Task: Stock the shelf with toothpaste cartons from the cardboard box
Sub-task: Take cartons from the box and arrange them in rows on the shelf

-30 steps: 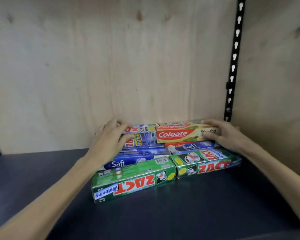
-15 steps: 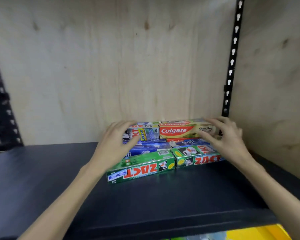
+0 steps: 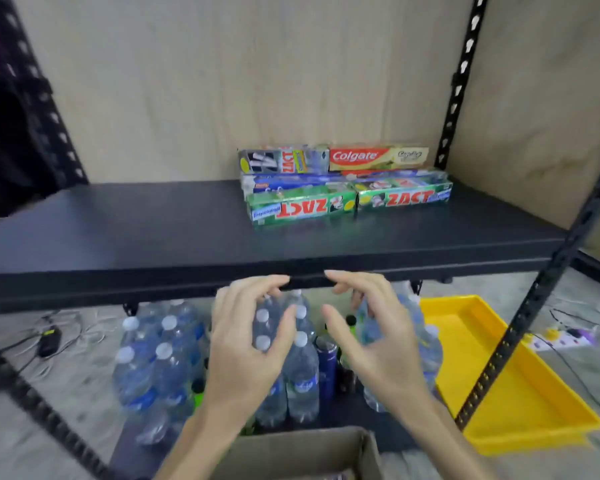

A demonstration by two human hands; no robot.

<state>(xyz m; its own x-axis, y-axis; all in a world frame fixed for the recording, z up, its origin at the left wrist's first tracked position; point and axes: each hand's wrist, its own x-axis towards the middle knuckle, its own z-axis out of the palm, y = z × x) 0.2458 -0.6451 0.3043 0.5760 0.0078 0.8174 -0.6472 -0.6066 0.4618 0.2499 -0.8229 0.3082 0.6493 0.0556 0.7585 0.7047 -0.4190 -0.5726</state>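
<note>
Both hands hang in front of the shelf (image 3: 153,237) edge, palms facing each other, fingers loosely curved and holding nothing. The left hand (image 3: 246,344) and right hand (image 3: 378,341) are near each other but apart, forearms rising from the bottom of the frame. The box (image 3: 291,452) is cut off at the bottom, its contents hard to make out. The bottles (image 3: 160,368) below the shelf are partly hidden by the hands. The cartons (image 3: 343,183) sit stacked at the shelf's back right, well beyond the hands.
</note>
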